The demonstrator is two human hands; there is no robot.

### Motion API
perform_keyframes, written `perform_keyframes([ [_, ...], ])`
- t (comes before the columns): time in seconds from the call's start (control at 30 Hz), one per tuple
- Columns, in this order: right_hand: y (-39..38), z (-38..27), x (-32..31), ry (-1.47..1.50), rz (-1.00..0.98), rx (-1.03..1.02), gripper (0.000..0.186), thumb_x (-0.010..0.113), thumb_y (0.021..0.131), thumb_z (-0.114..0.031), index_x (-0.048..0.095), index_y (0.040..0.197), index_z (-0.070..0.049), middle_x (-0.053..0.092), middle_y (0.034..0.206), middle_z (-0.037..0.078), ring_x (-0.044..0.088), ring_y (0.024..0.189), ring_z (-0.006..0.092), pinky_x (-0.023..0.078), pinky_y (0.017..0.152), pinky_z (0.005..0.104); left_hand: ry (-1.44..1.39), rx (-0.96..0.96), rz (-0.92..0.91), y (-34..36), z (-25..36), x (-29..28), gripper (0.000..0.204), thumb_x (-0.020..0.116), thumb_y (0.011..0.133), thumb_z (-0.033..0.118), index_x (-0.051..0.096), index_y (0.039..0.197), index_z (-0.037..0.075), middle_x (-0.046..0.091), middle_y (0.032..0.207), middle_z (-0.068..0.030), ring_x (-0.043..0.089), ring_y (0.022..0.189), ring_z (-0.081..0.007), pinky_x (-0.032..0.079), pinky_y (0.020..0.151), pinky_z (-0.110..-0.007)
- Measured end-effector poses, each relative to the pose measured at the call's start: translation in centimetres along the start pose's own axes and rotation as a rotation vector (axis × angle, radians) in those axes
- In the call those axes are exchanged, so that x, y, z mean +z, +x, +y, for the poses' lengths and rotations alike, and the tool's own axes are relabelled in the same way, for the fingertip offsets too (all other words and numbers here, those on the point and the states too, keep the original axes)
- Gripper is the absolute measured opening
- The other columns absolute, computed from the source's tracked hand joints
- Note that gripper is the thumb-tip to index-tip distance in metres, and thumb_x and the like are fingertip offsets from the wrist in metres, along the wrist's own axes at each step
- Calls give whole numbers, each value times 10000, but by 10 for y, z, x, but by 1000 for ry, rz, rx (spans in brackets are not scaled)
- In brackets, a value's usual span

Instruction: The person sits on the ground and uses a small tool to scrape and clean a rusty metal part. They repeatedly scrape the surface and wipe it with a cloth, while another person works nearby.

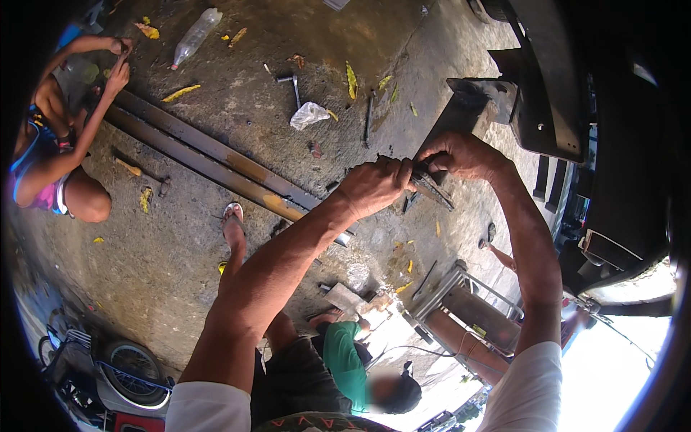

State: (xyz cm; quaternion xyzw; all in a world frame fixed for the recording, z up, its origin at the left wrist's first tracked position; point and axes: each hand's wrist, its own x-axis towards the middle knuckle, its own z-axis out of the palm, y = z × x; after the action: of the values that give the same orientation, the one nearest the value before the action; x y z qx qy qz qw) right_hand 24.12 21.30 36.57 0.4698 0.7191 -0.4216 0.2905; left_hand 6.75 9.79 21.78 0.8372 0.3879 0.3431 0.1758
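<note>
Near the middle, my left hand (381,176) is closed around a dark, greasy metal piece (437,193), a narrow part whose exact kind I cannot make out. Just to the right, my right hand (464,158) has its fingers bent and pressed on the same piece. Behind my hands stands a dark steel bracket (468,108). Long steel channels (201,155) run diagonally on the stained concrete beneath my left arm.
Loose wrenches (295,91), a plastic bottle (194,39) and a hammer (144,173) lie around. A co-worker (65,158) crouches left, another in green (345,360) below me. A cart (468,324), a motorcycle (122,367) and a vehicle's dark underside (612,180) border the space.
</note>
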Motion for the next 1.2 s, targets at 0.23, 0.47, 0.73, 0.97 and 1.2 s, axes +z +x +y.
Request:
perform_keyframes([
  [0.23,5,-7,-10,-56,-59,-15,278,763,822,-91,729,1095,-52,757,969,115,706,889,237,534,819,389,0,12,-20,1,-1,-4,490,657,960,441,563,1077,-25,636,797,-93,696,675,-191,587,513,-289],
  [0.47,5,-8,-10,-78,-54,-48,249,757,833,-133,728,1067,-53,742,930,126,700,883,261,525,820,403,-29,8,-29,1,-2,-1,487,658,961,414,579,1095,-48,649,787,-110,702,676,-212,591,517,-304],
  [0.73,7,-7,-8,-66,-72,-36,256,756,845,-136,740,1086,-51,748,932,121,700,888,261,528,827,397,-16,7,-17,2,0,-7,479,647,972,438,572,1076,-23,623,727,-86,681,608,-191,573,492,-294],
  [0.97,4,-12,-10,-86,-65,-21,278,775,824,-51,723,1097,-54,758,954,87,702,895,218,529,808,378,6,29,1,3,-2,-5,474,641,979,434,577,1077,-25,629,731,-87,684,611,-191,576,496,-293],
  [1.2,6,-8,-11,-9,-73,-26,259,766,826,-64,714,1079,-48,756,970,95,699,915,222,525,827,385,-15,25,-16,2,-2,-4,466,628,991,424,575,1089,-28,635,754,-90,687,625,-189,583,512,-290],
])
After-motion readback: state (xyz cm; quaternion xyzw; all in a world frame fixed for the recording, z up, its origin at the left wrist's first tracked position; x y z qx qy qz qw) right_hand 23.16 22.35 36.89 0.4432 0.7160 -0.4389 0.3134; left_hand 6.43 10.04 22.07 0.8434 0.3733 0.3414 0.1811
